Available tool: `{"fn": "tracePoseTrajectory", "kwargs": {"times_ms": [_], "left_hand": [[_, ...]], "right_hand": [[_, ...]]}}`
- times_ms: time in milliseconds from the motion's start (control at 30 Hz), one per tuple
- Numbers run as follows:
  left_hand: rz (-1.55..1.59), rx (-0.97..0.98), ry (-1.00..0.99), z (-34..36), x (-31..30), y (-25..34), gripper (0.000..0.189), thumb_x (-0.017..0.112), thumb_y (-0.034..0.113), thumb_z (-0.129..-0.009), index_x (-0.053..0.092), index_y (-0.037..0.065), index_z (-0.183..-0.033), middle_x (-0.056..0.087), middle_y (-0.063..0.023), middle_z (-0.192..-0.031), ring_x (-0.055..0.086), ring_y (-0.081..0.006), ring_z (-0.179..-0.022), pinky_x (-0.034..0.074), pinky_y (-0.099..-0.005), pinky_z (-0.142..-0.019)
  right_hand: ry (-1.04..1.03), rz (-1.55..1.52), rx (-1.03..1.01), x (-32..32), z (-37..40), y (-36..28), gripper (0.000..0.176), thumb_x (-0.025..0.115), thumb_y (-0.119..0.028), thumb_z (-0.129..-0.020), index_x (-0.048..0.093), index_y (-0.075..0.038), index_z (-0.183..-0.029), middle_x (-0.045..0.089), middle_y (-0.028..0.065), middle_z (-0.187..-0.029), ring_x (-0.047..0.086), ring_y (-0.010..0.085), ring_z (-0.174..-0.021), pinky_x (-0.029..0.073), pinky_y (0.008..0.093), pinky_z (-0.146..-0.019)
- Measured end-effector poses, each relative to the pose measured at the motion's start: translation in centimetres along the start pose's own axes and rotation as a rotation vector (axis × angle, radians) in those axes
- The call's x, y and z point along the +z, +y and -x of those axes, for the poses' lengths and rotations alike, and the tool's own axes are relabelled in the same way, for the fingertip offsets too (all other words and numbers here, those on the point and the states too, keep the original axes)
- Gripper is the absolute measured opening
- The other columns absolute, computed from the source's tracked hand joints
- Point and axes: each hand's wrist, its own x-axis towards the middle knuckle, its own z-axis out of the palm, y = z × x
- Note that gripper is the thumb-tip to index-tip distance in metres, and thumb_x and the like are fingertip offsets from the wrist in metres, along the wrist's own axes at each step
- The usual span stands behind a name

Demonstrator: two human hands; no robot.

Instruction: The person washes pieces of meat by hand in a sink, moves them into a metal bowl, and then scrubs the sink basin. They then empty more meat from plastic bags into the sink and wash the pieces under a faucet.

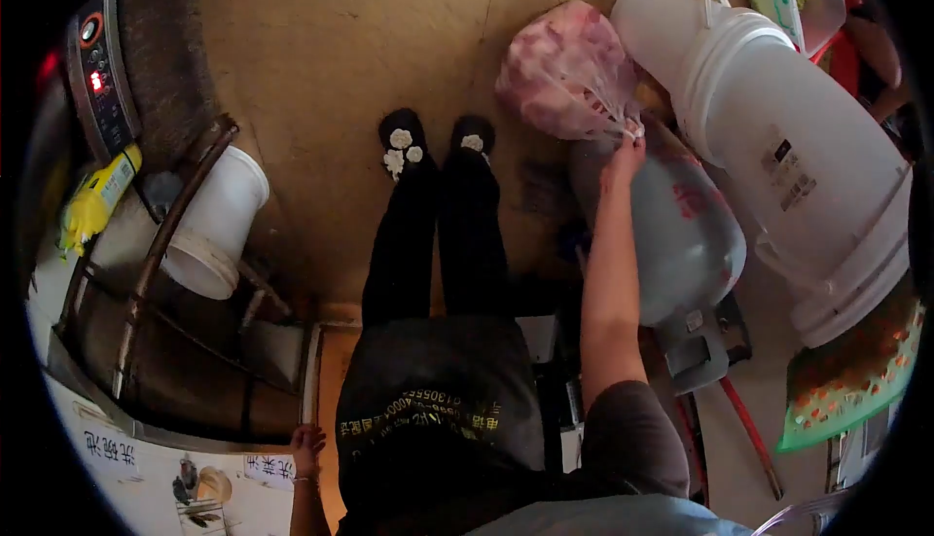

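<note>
Brown floor (pixel 321 45) and pipe frame (pixel 146 288) in dim light

- Looks like a clear, thin plastic bag (pixel 595 90), bulging with pale pink and reddish, meat-like chunks (pixel 555 64).
- Narrows to a creased, gathered neck (pixel 615 125), pinched in the right grip (pixel 630 147).
- Appears over the brown floor (pixel 321 40), just beside a white bucket (pixel 662 35); hard to tell whether resting or hanging.
</note>
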Motion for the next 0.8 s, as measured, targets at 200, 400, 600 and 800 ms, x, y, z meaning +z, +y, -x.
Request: {"fn": "tracePoseTrajectory", "kwargs": {"times_ms": [200, 400, 600, 800], "left_hand": [[0.020, 0.074, -0.039, -0.1, 0.0, -0.5, 0.017, 0.055, 0.026, -0.085, 0.055, 0.010, -0.091, 0.060, -0.0047, -0.085, 0.060, -0.0149, -0.074, 0.048, -0.0257, -0.060], [0.131, 0.159, -0.107, -2.5, -1.4, -3.5, 0.021, 0.057, 0.026, -0.084, 0.055, 0.008, -0.092, 0.059, -0.0051, -0.083, 0.059, -0.0137, -0.071, 0.048, -0.0250, -0.059], [0.333, 0.174, -0.043, -5.1, -0.7, -11.3, 0.021, 0.056, 0.023, -0.084, 0.054, 0.003, -0.091, 0.059, -0.0060, -0.083, 0.057, -0.0145, -0.069, 0.046, -0.0253, -0.054], [0.665, 0.274, -0.037, -2.8, 3.8, -21.4, 0.018, 0.056, 0.016, -0.083, 0.055, 0.001, -0.093, 0.059, -0.0059, -0.083, 0.057, -0.0138, -0.071, 0.048, -0.0251, -0.059]], "right_hand": [[-0.035, -0.369, 0.313, -1.0, 2.5, 2.6, 0.012, 0.052, -0.017, -0.085, 0.053, -0.009, -0.094, 0.051, 0.0004, -0.080, 0.043, 0.0087, -0.063, 0.034, 0.0222, -0.049], [-0.198, -0.354, 0.389, 0.4, 5.4, 0.8, 0.014, 0.056, -0.019, -0.081, 0.051, -0.010, -0.091, 0.047, -0.0041, -0.071, 0.039, 0.0051, -0.056, 0.029, 0.0194, -0.042], [-0.321, 0.067, 0.354, 2.6, 14.4, -6.3, 0.048, 0.057, -0.022, -0.079, 0.041, -0.008, -0.123, 0.054, 0.0008, -0.094, 0.050, 0.0097, -0.071, 0.038, 0.0211, -0.051], [-0.595, 0.085, 0.277, -0.7, 23.0, -9.8, 0.019, 0.055, -0.016, -0.081, 0.050, -0.006, -0.097, 0.046, -0.0022, -0.076, 0.039, 0.0058, -0.054, 0.030, 0.0186, -0.039]]}}
